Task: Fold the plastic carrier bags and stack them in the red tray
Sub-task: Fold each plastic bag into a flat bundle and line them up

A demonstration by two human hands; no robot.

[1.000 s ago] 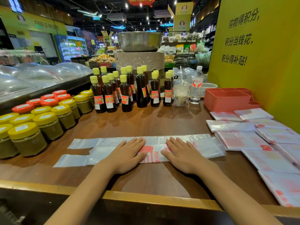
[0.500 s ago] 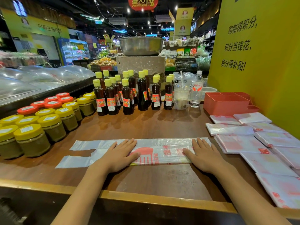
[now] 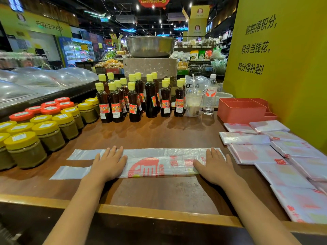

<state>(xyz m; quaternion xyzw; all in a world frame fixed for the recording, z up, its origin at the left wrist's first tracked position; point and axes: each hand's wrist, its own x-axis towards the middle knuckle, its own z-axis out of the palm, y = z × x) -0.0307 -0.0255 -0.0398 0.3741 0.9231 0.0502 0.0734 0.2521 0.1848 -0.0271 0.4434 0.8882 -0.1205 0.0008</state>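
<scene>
- Left hand point(image 3: 108, 163) and right hand point(image 3: 215, 166) lay flat, fingers straight, pressing the carrier bag point(image 3: 159, 164) folded lengthwise on the counter point(image 3: 159, 191).
- Bag bore red print, unreadable.
- Red tray point(image 3: 241, 112) stood far right.

Yellow wall point(image 3: 283, 76) reads "购物得积分, 积分当钱花, 积分得补贴!"; hanging sign point(image 3: 154, 0) "GRAND OPENING".

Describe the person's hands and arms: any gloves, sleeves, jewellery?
Left hand and right hand are bare: no gloves, rings or wristbands visible. Both forearms are uncovered right down to the frame's bottom edge, so no sleeve shows. No markings or watch visible on either wrist.
</scene>
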